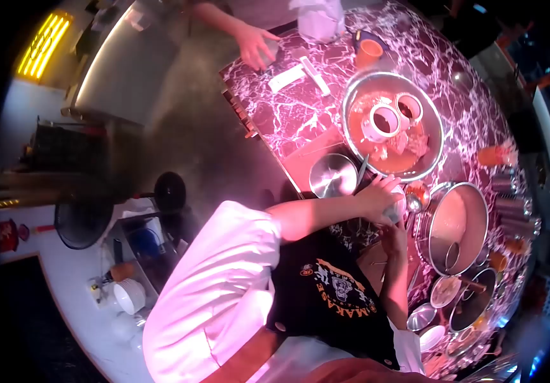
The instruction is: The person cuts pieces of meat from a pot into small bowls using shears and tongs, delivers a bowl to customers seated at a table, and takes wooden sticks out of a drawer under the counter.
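My left hand and my right hand meet at the table's near edge. Between them is a pale, roundish object, partly covered by the fingers; its kind is unclear. Just beyond lies a wide metal basin with reddish liquid, light pieces and two white ring-like containers in it. Left of my left hand stands a shiny metal bowl, with a dark utensil beside it. A small metal container sits close to my hands on the right.
A large pot of pale liquid, with a ladle in it, stands to the right. Bowls and a dark pan crowd the lower right. Across the marbled table, another person's hand rests near white strips and an orange cup.
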Action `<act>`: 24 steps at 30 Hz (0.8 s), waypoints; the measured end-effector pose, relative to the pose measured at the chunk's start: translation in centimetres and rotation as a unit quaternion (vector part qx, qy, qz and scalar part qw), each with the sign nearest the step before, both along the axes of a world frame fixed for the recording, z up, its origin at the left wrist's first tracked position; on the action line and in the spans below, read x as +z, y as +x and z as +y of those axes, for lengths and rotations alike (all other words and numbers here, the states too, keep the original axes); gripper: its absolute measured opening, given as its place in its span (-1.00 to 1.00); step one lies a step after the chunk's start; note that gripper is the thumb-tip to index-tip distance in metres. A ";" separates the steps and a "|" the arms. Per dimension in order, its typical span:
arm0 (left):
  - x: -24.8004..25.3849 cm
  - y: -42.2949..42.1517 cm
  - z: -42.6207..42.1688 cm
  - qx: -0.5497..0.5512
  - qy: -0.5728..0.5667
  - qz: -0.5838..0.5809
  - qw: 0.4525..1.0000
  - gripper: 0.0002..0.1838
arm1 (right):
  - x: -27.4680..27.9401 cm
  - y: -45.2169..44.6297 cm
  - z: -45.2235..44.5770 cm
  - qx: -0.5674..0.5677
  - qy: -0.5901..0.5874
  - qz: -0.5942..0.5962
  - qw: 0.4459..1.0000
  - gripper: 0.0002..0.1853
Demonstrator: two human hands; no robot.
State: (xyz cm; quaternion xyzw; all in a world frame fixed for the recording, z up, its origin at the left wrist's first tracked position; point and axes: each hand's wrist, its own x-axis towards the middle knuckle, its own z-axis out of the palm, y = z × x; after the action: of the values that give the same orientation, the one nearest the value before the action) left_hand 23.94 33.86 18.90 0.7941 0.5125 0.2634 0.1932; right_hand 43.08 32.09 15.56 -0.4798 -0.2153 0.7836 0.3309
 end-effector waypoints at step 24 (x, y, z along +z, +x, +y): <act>-13.7 -46.2 -24.6 0.486 -0.374 -0.519 0.596 -0.76 | -4.5 -41.0 6.4 0.062 0.088 0.076 0.991 -0.59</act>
State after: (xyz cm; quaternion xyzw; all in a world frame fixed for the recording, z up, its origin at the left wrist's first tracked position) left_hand -22.30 9.31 5.24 0.0153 0.6896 0.4708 0.5500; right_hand 2.10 38.47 11.04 -0.3734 -0.2872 0.8146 0.3385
